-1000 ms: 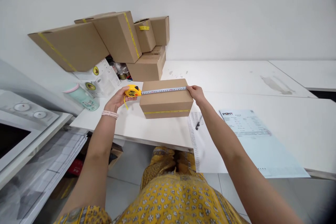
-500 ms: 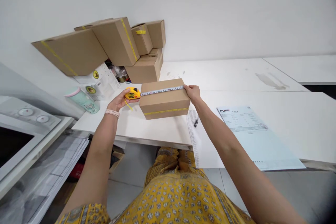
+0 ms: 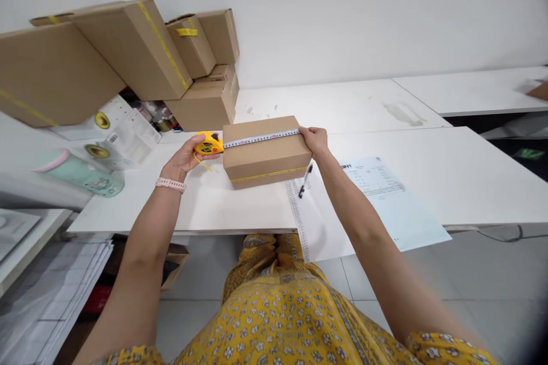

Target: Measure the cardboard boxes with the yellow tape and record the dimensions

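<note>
A small brown cardboard box point(image 3: 265, 159) with a yellow tape stripe sits on the white table point(image 3: 240, 205) in front of me. My left hand point(image 3: 185, 157) grips a yellow tape measure case point(image 3: 208, 143) at the box's left end. The white blade point(image 3: 261, 138) runs across the box's top. My right hand point(image 3: 314, 140) pinches the blade's tip down at the box's right top edge.
A pile of cardboard boxes point(image 3: 128, 57) leans against the wall at the back left. A mint cup point(image 3: 81, 174) and white packets point(image 3: 128, 137) lie at left. A black pen point(image 3: 304, 181) rests on paper sheets point(image 3: 377, 205) to the right of the box.
The camera has swung right and down, so the scene sits further left in view. Both hands keep the tape stretched over the box as before.
</note>
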A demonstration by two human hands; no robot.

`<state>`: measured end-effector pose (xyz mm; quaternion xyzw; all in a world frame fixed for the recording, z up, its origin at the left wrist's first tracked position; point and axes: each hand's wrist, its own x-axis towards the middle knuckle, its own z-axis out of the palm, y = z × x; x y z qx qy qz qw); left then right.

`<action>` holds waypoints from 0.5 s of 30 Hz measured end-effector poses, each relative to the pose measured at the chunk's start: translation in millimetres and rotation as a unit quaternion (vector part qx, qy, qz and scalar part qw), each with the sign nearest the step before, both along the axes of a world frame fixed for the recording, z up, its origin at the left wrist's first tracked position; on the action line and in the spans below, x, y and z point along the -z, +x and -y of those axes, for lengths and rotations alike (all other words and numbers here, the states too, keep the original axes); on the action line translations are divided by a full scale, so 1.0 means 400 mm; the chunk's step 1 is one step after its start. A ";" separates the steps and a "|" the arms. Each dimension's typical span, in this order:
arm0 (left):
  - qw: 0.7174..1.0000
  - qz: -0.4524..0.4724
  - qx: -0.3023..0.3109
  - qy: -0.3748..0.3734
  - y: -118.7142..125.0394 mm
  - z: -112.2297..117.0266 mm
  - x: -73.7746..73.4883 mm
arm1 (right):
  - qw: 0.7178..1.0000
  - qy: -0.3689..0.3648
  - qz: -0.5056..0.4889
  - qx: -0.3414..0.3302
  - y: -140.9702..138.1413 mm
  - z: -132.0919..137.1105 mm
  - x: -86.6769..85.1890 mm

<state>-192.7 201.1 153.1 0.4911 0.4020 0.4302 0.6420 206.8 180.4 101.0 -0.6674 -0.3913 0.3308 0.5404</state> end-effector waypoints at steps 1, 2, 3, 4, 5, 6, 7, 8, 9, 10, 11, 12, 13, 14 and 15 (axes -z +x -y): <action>1.000 0.000 0.003 -0.002 0.012 0.000 0.000 | 1.000 0.000 0.008 0.004 0.011 0.001 0.003; 1.000 -0.001 0.006 -0.003 0.025 0.000 -0.001 | 1.000 -0.001 0.017 0.007 0.024 0.003 0.004; 1.000 -0.002 0.009 -0.003 0.038 0.001 -0.001 | 1.000 -0.002 0.024 0.010 0.038 0.005 0.005; 1.000 -0.003 0.011 -0.002 0.053 0.001 -0.001 | 1.000 -0.003 0.026 0.013 0.052 0.008 0.004; 1.000 -0.005 0.012 0.000 0.070 0.001 -0.001 | 1.000 -0.004 0.026 0.017 0.069 0.013 0.002; 1.000 -0.006 0.015 0.000 0.088 0.000 -0.001 | 0.999 -0.005 0.024 0.022 0.086 0.018 0.000; 1.000 -0.007 0.018 -0.002 0.108 -0.001 0.000 | 0.999 -0.006 0.021 0.028 0.103 0.023 -0.002; 1.000 -0.007 0.022 -0.006 0.128 -0.003 0.001 | 0.999 -0.008 0.018 0.035 0.121 0.029 -0.005; 1.000 -0.006 0.026 -0.012 0.148 -0.005 0.003 | 0.999 -0.011 0.015 0.042 0.139 0.034 -0.007; 0.999 -0.004 0.030 -0.017 0.167 -0.007 0.005 | 0.999 -0.013 0.011 0.048 0.156 0.039 -0.010; 0.999 -0.001 0.035 -0.020 0.185 -0.008 0.008 | 0.998 -0.016 0.009 0.053 0.173 0.043 -0.012; 0.999 0.002 0.039 -0.020 0.202 -0.010 0.011 | 0.998 -0.017 0.007 0.058 0.188 0.045 -0.013; 0.999 0.004 0.042 -0.018 0.215 -0.012 0.015 | 0.998 -0.017 0.007 0.062 0.201 0.047 -0.014; 0.999 0.006 0.044 -0.015 0.227 -0.014 0.017 | 0.998 -0.013 0.010 0.065 0.212 0.049 -0.013; 0.999 0.008 0.045 -0.011 0.235 -0.018 0.020 | 0.998 -0.007 0.014 0.068 0.219 0.052 -0.011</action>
